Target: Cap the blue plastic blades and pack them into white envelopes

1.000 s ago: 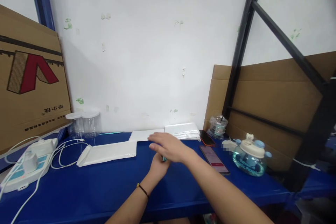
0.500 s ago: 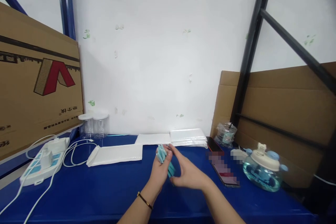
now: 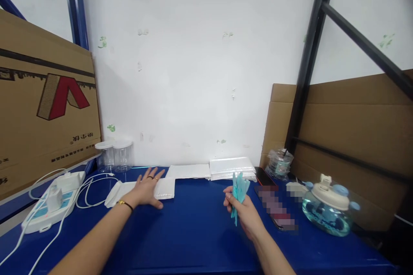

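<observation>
My left hand (image 3: 146,189) is spread flat over a white padded envelope (image 3: 166,189) on the blue table, its fingers apart; whether it touches the envelope I cannot tell. On the right, my right hand (image 3: 241,208) is closed around a bunch of thin teal strips (image 3: 240,187), which stand up above the fingers and poke out below. The exact kind of these strips is not clear. Beyond the hands, another white envelope (image 3: 189,171) lies by the wall beside a stack of white padded envelopes (image 3: 230,165).
A white power strip (image 3: 48,206) with cables lies at the left, near clear jars (image 3: 122,157) with white lids. Phones (image 3: 279,208), a bagged cup (image 3: 279,164) and a teal water bottle (image 3: 327,210) are on the right. Cardboard (image 3: 48,99) stands at the side.
My hands have moved apart. The left let go of the teal strips and went left over the envelope, opening; the right now holds the strips, farther right.
</observation>
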Motion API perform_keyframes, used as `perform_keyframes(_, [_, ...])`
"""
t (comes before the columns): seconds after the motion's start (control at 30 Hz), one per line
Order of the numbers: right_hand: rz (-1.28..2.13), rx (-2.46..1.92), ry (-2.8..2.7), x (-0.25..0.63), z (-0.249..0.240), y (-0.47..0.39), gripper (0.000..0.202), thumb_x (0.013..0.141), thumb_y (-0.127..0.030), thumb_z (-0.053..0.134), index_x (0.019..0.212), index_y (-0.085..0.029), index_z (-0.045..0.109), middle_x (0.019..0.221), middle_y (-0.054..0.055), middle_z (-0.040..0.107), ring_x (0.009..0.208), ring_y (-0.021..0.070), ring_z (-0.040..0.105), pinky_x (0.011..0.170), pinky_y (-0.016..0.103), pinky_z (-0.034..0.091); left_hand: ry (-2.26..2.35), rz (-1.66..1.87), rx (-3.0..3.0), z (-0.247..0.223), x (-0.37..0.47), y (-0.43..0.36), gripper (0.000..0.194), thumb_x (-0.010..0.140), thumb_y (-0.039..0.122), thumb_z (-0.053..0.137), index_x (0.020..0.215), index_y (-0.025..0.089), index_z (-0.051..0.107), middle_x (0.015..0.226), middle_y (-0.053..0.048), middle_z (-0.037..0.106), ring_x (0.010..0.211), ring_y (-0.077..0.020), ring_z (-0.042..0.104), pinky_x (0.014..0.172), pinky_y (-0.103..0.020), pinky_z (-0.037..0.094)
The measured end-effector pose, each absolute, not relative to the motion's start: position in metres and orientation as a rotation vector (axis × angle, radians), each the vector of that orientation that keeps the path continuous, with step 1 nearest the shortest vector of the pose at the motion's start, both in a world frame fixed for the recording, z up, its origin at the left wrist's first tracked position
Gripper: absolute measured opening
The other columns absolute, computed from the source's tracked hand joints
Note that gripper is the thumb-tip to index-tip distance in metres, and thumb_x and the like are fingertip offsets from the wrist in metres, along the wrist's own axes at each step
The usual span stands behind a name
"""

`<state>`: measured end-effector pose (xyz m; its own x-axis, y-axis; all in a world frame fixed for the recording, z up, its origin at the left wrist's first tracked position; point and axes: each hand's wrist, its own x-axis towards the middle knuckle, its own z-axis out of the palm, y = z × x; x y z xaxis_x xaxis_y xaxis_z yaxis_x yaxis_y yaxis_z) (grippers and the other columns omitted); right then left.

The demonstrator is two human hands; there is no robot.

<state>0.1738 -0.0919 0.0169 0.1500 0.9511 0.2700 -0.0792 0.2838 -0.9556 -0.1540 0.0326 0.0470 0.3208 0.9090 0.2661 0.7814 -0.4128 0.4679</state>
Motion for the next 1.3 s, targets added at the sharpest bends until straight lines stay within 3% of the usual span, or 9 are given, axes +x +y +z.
perform_keyframes(0.17, [0.983, -1.034, -1.047, 0.185, 0.004, -0.093, 0.041, 0.071, -0.051, 0.067, 0.093, -0.016, 0.059, 0.061, -0.001, 0.058, 0.048, 0.0113, 0.048, 0.048, 0.024, 0.037, 1.542, 0.673, 2.195, 0.035, -0.199, 0.058, 0.080, 0.034, 0.022, 0.083, 0.110, 0.022, 0.059, 0.120, -0.009, 0.060, 0.128, -0.0407, 0.033, 0.107, -0.058, 0.003])
perform_keyframes(0.37, [1.043, -0.962, -0.952, 0.186, 0.015, -0.096, 0.032, 0.077, -0.049, 0.062, 0.089, -0.019, 0.059, 0.047, -0.011, 0.025, 0.038, 0.0058, 0.021, 0.039, 0.020, 0.019, 1.248, 1.304, 1.719, 0.071, -0.161, 0.040, 0.057, 0.053, 0.030, 0.080, 0.105, 0.023, 0.057, 0.115, -0.008, 0.061, 0.115, -0.0320, 0.050, 0.104, -0.046, 0.030])
perform_keyframes(0.43, [1.026, -0.901, -0.952, 0.184, 0.032, -0.099, 0.031, 0.079, -0.049, 0.060, 0.074, -0.019, 0.057, 0.046, -0.010, 0.024, 0.038, 0.0060, 0.021, 0.040, 0.021, 0.021, 1.085, 1.497, 1.338, 0.083, -0.134, 0.031, 0.049, 0.065, 0.028, 0.073, 0.108, 0.022, 0.050, 0.108, -0.007, 0.062, 0.106, -0.0238, 0.056, 0.096, -0.041, 0.042])
perform_keyframes(0.57, [0.960, -0.770, -1.026, 0.171, 0.067, -0.109, 0.040, 0.082, -0.051, 0.055, 0.059, -0.020, 0.048, 0.045, -0.007, 0.032, 0.040, 0.0094, 0.035, 0.044, 0.025, 0.033, 0.776, 1.353, 0.546, 0.092, -0.079, 0.011, 0.025, 0.082, 0.025, 0.053, 0.105, 0.018, 0.050, 0.085, -0.004, 0.064, 0.069, -0.0156, 0.064, 0.067, -0.032, 0.056])
perform_keyframes(0.7, [0.784, -0.633, -1.195, 0.154, 0.097, -0.120, 0.039, 0.088, -0.049, 0.046, 0.063, -0.020, 0.055, 0.063, 0.002, 0.057, 0.077, 0.0206, 0.059, 0.076, 0.034, 0.046, 0.659, 1.230, 0.266, 0.087, -0.038, -0.008, 0.025, 0.083, 0.023, 0.051, 0.107, 0.016, 0.051, 0.079, -0.002, 0.065, 0.063, -0.0146, 0.064, 0.061, -0.027, 0.056])
perform_keyframes(0.83, [0.572, -0.570, -1.282, 0.141, 0.117, -0.118, 0.033, 0.091, -0.042, 0.041, 0.076, -0.022, 0.062, 0.094, 0.004, 0.063, 0.104, 0.0220, 0.054, 0.097, 0.038, 0.036, 0.603, 1.146, 0.186, 0.077, -0.009, -0.026, 0.024, 0.085, 0.023, 0.049, 0.107, 0.015, 0.051, 0.079, -0.002, 0.065, 0.064, -0.0146, 0.065, 0.061, -0.026, 0.056])
perform_keyframes(1.07, [0.392, -0.771, -1.368, 0.136, 0.128, -0.106, 0.039, 0.092, -0.048, 0.034, 0.092, -0.022, 0.063, 0.100, 0.004, 0.063, 0.098, 0.0206, 0.055, 0.090, 0.034, 0.041, 0.490, 0.988, 0.124, 0.074, 0.023, -0.056, 0.030, 0.084, 0.028, 0.051, 0.110, 0.014, 0.050, 0.089, -0.006, 0.064, 0.078, -0.0201, 0.066, 0.072, -0.033, 0.056])
perform_keyframes(1.2, [0.377, -0.820, -1.469, 0.139, 0.126, -0.103, 0.035, 0.089, -0.048, 0.044, 0.093, -0.020, 0.065, 0.094, 0.004, 0.065, 0.091, 0.0197, 0.058, 0.084, 0.032, 0.044, 0.480, 0.903, 0.136, 0.074, 0.028, -0.067, 0.035, 0.085, 0.032, 0.048, 0.114, 0.012, 0.048, 0.090, -0.008, 0.063, 0.078, -0.0170, 0.065, 0.067, -0.026, 0.056])
perform_keyframes(1.3, [0.440, -0.860, -1.460, 0.145, 0.129, -0.100, 0.035, 0.087, -0.049, 0.048, 0.090, -0.019, 0.066, 0.090, 0.004, 0.066, 0.089, 0.0204, 0.059, 0.082, 0.032, 0.045, 0.487, 0.878, 0.135, 0.061, 0.026, -0.073, 0.058, 0.081, 0.049, 0.051, 0.125, 0.013, 0.040, 0.109, -0.014, 0.056, 0.094, -0.0225, 0.062, 0.074, -0.031, 0.055])
